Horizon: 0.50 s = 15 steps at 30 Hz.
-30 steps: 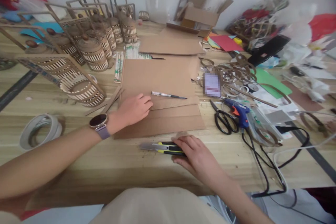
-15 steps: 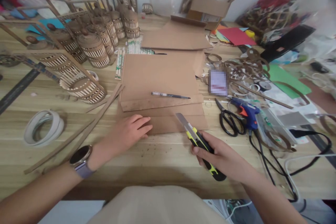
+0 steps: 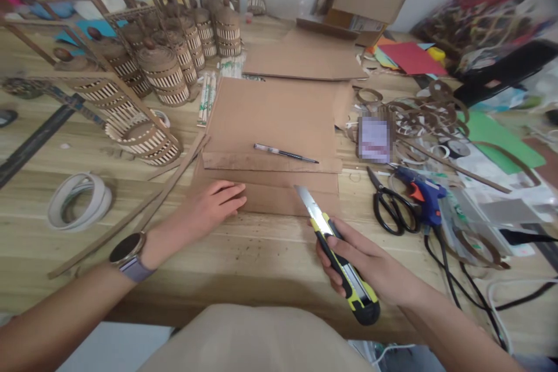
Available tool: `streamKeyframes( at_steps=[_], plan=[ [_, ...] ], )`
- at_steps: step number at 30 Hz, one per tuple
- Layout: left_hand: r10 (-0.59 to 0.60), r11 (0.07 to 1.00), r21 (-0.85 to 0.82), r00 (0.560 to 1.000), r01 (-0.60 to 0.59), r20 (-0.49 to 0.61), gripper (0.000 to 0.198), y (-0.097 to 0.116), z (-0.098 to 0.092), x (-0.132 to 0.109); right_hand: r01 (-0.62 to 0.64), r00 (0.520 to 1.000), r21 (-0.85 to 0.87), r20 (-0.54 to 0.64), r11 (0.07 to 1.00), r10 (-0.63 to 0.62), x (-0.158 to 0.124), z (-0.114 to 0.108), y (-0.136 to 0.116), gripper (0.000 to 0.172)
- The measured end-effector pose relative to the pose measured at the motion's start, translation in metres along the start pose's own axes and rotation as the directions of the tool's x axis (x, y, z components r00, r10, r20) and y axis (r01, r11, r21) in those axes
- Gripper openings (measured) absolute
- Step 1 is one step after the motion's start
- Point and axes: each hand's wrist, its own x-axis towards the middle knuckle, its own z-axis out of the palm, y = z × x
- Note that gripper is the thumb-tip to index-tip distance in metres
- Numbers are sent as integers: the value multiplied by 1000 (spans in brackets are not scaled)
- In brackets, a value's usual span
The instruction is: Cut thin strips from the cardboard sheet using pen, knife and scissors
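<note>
In the head view, a utility knife (image 3: 352,279) is gripped in the right hand (image 3: 368,261), near five o'clock; the fingers are wrapped around its handle, and its bared blade is pointed toward eleven o'clock, over the near edge of the stacked cardboard (image 3: 274,110). The left hand (image 3: 209,209), at eight o'clock, is laid palm down with fingers loosely spread over the cardboard's near left corner; nothing is grasped by it. The cardboard is spread at the centre of the wooden counter (image 3: 261,267), with a pen (image 3: 285,153) set on top. Lidded woven baskets (image 3: 165,75) are grouped at ten o'clock; black-handled scissors (image 3: 394,209) are placed between three and four o'clock, beside a blue glue gun (image 3: 425,192).
</note>
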Motion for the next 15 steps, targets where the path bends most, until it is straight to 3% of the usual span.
streamKeyframes(
  at_steps=[6, 15],
  plan=[
    [-7, 1000, -20, 1000, 6, -19, 27, 1, 0, -2, 75, 996, 151, 31, 986, -80, 0, 0, 9, 24],
    [-47, 998, -45, 999, 48, 13, 32, -8, 2, -7, 46, 986, 171, 153, 984, -72, -9, -9, 18, 47]
  ],
)
